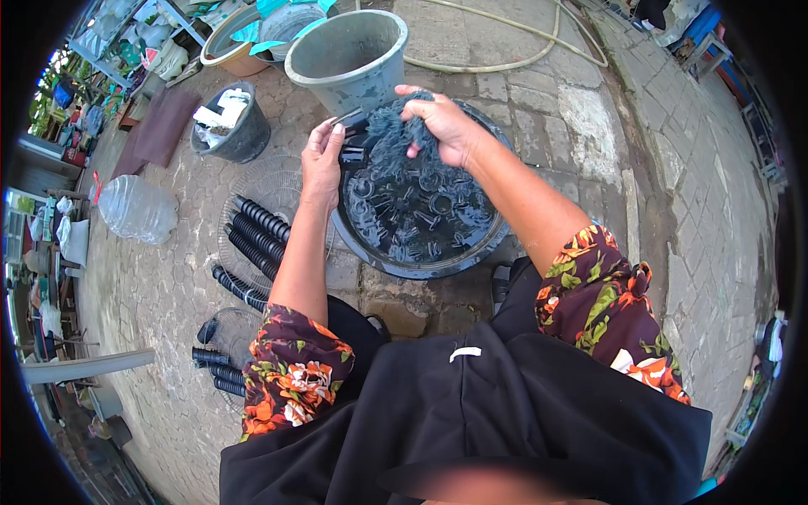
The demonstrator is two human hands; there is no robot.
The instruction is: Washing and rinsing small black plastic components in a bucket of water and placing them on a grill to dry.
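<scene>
My right hand (442,126) grips a wet grey-blue mesh or fibre cloth (398,142) above a round black basin (423,268). At the basin's left rim my left hand (323,158) pinches a thin dark piece (347,117) between thumb and fingers; its exact kind cannot be told. Dark water in the basin covers several ring-shaped and small dark plastic parts (442,203). Ribbed black tubes (255,230) lie beside my left forearm on a round wire grille (243,183).
A large grey bucket (353,76) stands just behind the basin. Left of it are a small dark bucket (243,136) with white waste and a clear plastic bottle (140,208). Shorter ribbed tubes (218,360) lie on another wire grille (237,328). A hose (486,67) crosses the paving.
</scene>
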